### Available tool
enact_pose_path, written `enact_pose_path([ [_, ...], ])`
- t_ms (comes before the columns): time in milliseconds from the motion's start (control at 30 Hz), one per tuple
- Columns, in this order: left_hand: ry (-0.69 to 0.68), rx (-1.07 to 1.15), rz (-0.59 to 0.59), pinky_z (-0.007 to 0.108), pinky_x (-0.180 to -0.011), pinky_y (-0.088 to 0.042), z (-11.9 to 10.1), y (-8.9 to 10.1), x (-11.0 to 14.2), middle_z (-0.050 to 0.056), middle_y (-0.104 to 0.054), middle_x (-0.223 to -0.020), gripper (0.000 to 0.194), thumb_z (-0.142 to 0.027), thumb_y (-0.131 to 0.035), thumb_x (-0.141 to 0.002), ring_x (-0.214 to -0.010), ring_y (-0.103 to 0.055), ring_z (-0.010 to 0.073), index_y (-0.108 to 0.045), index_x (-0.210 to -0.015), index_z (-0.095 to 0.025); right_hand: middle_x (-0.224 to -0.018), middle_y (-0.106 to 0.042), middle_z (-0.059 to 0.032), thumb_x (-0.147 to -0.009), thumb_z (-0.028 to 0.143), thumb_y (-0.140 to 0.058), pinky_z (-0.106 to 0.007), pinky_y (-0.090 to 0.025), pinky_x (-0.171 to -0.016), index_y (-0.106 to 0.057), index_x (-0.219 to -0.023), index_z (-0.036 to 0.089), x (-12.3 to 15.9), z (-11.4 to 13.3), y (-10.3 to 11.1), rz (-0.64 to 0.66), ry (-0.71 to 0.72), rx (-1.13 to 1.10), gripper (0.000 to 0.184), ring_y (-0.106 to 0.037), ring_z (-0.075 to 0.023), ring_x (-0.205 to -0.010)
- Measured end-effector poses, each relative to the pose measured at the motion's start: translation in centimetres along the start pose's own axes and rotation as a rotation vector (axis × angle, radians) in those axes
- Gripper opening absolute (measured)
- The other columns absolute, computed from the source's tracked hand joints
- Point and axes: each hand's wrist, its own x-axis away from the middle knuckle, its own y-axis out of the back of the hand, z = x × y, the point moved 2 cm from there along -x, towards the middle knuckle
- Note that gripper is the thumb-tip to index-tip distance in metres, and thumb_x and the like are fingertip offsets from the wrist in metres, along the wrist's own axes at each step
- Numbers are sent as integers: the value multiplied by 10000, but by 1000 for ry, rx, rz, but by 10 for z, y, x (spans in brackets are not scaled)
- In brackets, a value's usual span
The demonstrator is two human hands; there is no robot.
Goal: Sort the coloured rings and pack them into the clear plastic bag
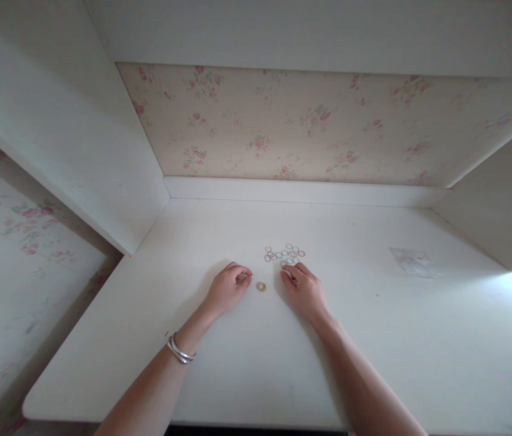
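Observation:
Several small thin rings (278,255) in pale, pink and greenish tones lie loosely grouped on the white desk, just ahead of my hands. My right hand (304,289) is closed in a pinch at the near edge of this group. A pale bit shows at its fingertips, too small to name. My left hand (227,287) rests on the desk to the left, thumb and forefinger pressed together; what they hold, if anything, does not show. Between the two hands lies a little pile of yellowish rings (261,286), apart from both.
A clear plastic bag (414,263) lies flat on the desk (247,369) to the right. White panels (69,115) rise at the left and right sides, with flowered wallpaper (292,127) behind. A silver bracelet (180,349) circles my left wrist.

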Motion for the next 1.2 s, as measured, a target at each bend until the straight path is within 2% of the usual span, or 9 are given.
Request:
enact_pose_path([
  [133,-7,-1,-4,238,-681,-430,1,-1,0,10,-600,-843,162,-261,-514,-834,-734,-552,128,-661,-885,-214,-945,-619,-31,-901,315,-426,-251,-384,-698,-628,-1105,265,-3,-5,-1,38,-17,98,292,-582,-138,-766],
  [300,2,-1,-3,237,-687,-431,1,-1,1,9,-605,-843,162,-258,-521,-827,-722,-556,125,-664,-891,-216,-877,-610,-12,-890,320,-444,-235,-381,-668,-687,-915,264,-5,-11,-4,87,-43,-3,251,-570,-125,-729],
  [433,10,-8,4,238,-685,-429,1,-1,0,9,-609,-841,161,-254,-523,-821,-720,-557,127,-666,-885,-220,-852,-596,-8,-880,285,-459,-233,-377,-660,-679,-858,244,-7,-14,-6,117,-43,-66,226,-556,-122,-712],
  [600,11,-14,3,236,-683,-428,1,-1,0,6,-602,-827,161,-263,-519,-824,-711,-552,124,-664,-880,-219,-852,-581,-21,-892,267,-443,-249,-377,-682,-658,-854,218,-4,-7,-2,99,21,-118,223,-536,-130,-729],
  [767,12,-2,10,237,-689,-429,-3,1,1,10,-608,-841,177,-277,-501,-832,-728,-557,126,-661,-880,-218,-797,-560,-16,-891,298,-462,-225,-386,-622,-662,-832,212,1,5,0,203,119,-317,225,-518,-115,-682],
  [1033,37,3,21,242,-689,-437,-5,2,1,13,-615,-852,183,-273,-503,-825,-717,-562,127,-667,-885,-219,-813,-568,-21,-893,305,-446,-229,-405,-637,-671,-851,226,3,10,5,249,147,-303,243,-533,-116,-694],
  [1200,25,-6,20,238,-689,-439,-5,3,1,9,-622,-855,175,-265,-507,-825,-726,-569,127,-667,-882,-223,-801,-581,-12,-875,287,-475,-222,-397,-632,-688,-821,243,5,12,6,289,213,-236,224,-534,-107,-675],
])
